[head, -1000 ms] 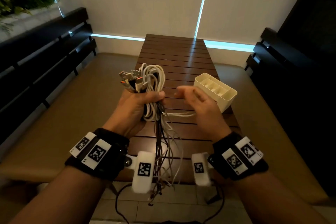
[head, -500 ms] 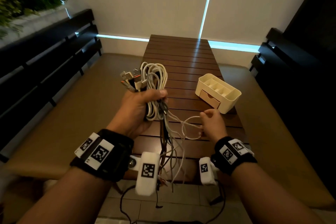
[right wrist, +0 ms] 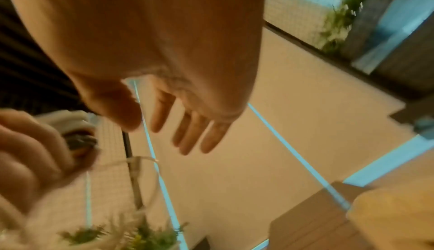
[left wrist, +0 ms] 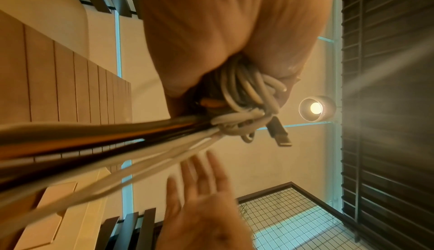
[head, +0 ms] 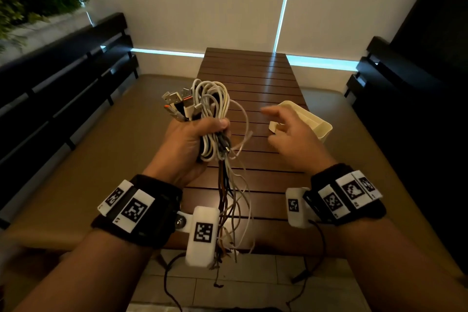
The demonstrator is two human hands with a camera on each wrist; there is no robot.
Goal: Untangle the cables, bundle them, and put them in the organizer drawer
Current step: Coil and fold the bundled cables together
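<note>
Cable bundle [head: 211, 119] was held upright above the near half of the slatted table [head: 253, 76], long axis vertical: plug ends and white loops up, loose tails hanging past the table's near edge. Left hand [head: 187, 144] gripped it mid-length, fingers and thumb wrapped tight around it. Right hand [head: 291, 134] hovered right of the bundle, fingers spread, holding nothing, partly covering the cream organizer [head: 316, 121] on the table; wristbands carried only square black-and-white markers, no readable writing.

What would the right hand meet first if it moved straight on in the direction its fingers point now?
The right hand is open and holds nothing, its fingers aimed forward and leftward. Probably the loose white cable loop standing out from the cable bundle in the left hand. Depth is unclear; it might pass above.
</note>
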